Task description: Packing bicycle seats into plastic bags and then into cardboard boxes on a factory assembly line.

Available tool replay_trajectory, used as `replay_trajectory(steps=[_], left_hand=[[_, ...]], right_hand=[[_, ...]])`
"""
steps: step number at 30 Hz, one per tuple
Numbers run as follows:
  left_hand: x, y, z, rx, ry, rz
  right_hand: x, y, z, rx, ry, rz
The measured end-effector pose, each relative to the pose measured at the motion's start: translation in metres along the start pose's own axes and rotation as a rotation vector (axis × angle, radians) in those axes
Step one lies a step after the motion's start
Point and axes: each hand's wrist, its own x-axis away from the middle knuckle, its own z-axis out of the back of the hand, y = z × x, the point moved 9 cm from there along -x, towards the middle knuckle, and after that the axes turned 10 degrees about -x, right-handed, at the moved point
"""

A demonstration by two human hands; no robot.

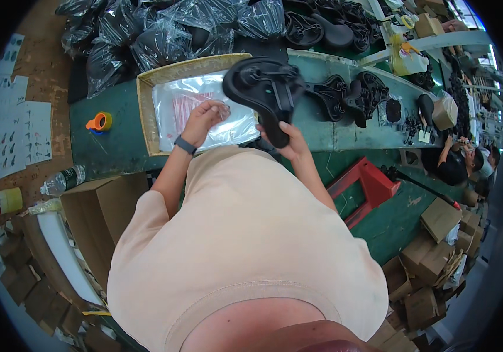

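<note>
My right hand [286, 141] grips a black bicycle saddle [266, 88] by its narrow nose. The saddle is tilted with its underside and rails showing. It hangs over the right edge of a shallow cardboard box [146, 111]. Inside the box lies a stack of clear plastic bags [228, 132] with red print. Above that stack, my left hand [204, 120] has its fingers curled and pinched together. A bit of clear film shows at its fingertips, seemingly part of a plastic bag. A dark band circles my left wrist.
Saddles wrapped in clear film [163, 44] are heaped along the back. Bare black saddles [336, 97] lie to the right on the green bench [116, 144]. An orange tape roll [102, 122] sits at left. A red pallet jack [368, 188] and cardboard boxes [430, 258] stand at right.
</note>
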Motion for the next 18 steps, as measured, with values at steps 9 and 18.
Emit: replay_trajectory(steps=[9, 18], left_hand=[[0.088, 0.082, 0.049, 0.969, 0.072, -0.307], [0.068, 0.091, 0.075, 0.190, 0.417, -0.058]], right_hand=[[-0.034, 0.050, -0.097, -0.397, -0.275, -0.327], [-0.017, -0.018, -0.112, 0.730, -0.167, 0.048]])
